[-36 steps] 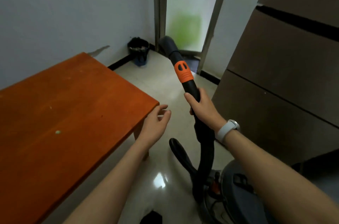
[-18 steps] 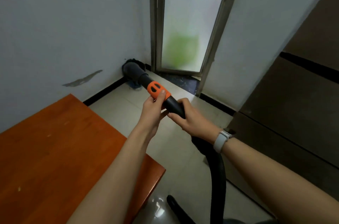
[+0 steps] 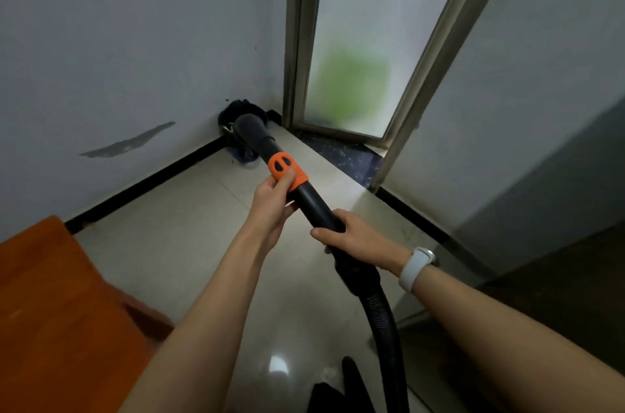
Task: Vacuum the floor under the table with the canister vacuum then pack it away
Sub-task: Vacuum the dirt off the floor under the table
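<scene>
The orange table (image 3: 50, 311) fills the near left corner. The left hand (image 3: 274, 203) grips the vacuum wand (image 3: 314, 206) at its orange collar (image 3: 287, 172), thumb on top. Right of it, nearer, the right hand (image 3: 355, 236) wraps the black handle, with the ribbed hose (image 3: 385, 338) dropping toward the floor (image 3: 189, 233).

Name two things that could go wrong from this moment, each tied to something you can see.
The left hand grips the orange collar while the right hand holds the black handle; twisting there might detach the wide open end. The ribbed hose hangs by the table and could snag its corner.
</scene>
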`<state>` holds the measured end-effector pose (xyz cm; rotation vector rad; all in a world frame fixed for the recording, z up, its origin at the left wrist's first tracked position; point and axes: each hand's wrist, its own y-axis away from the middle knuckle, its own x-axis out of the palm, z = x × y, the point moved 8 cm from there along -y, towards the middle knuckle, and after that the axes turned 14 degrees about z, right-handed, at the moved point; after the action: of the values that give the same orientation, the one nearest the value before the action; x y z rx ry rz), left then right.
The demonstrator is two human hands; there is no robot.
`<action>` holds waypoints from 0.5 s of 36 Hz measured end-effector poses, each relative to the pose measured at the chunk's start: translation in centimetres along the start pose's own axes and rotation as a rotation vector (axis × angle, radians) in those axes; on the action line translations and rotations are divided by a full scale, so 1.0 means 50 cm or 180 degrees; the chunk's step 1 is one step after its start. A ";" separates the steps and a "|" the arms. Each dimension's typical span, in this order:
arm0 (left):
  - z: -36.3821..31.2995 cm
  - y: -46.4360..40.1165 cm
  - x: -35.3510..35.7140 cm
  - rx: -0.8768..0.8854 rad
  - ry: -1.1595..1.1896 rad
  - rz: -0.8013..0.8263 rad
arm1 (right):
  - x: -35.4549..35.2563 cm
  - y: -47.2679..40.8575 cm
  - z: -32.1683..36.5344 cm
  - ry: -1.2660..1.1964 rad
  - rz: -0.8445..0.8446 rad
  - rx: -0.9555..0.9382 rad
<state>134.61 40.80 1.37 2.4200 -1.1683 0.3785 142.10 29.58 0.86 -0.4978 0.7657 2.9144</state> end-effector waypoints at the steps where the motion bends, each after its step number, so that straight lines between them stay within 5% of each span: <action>1: 0.002 -0.029 0.004 -0.0014 -0.0011 0.0008 | -0.023 -0.015 -0.012 0.0048 0.0036 0.0027; 18: -0.021 -0.549 0.170 -0.0590 -0.0482 0.0966 | -0.392 -0.235 -0.099 -0.0458 -0.0965 0.0380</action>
<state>161.43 50.81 -1.16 2.1455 -1.5706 0.1684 163.94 37.33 -2.14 -0.3529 0.7641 2.5755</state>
